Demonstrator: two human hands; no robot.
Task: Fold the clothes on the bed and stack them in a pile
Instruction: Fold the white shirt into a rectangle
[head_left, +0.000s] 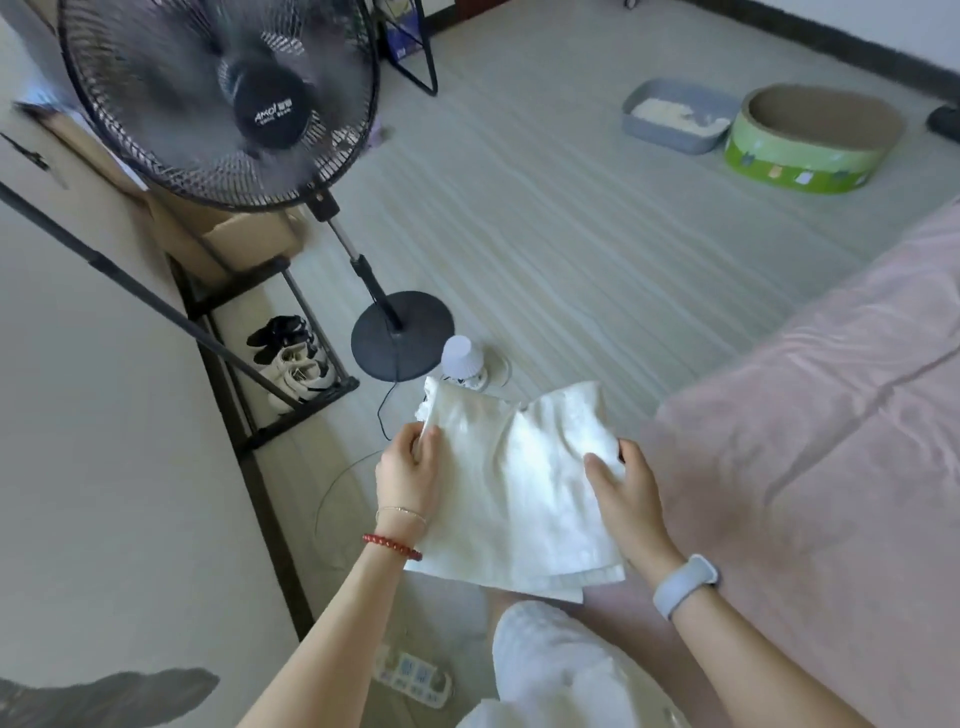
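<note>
Beside bed (810, 467) | white garment (519, 483) btwn 2 grips: L (408, 470) pinches edge, R (626, 483) opp.

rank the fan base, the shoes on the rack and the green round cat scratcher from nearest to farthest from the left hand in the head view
From the left hand:
1. fan base, just beyond it on the floor
2. shoes, on the low rack to the left
3. green cat scratcher, far across the floor, upper right

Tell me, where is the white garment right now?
The white garment is held between the left hand and right hand, low in the head view, beside the pink bed.
</note>
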